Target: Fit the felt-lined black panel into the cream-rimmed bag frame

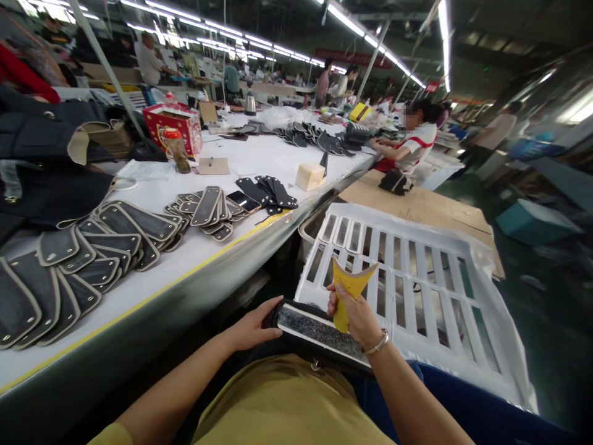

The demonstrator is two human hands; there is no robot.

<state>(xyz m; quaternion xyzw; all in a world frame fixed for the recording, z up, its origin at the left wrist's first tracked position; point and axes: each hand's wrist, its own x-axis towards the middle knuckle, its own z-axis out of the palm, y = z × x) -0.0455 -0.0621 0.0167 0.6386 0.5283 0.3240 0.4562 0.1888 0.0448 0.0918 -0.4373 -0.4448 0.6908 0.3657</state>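
Note:
A long black leather-like item lies across my lap, its top face a speckled grey strip with a white border. A small metal fitting shows on its near side. My left hand grips its left end, thumb on the near edge and fingers over the far edge. Above the strip's right part, my right hand is closed around a yellow flat tool with a forked, fishtail-shaped top. The tool's lower end is close to the grey strip; whether it touches I cannot tell.
A white slatted rack at right carries several white-edged strips. Stacks of black panels, a phone and a pale block with a brush lie on the long white table. A seated co-worker is beyond the cardboard.

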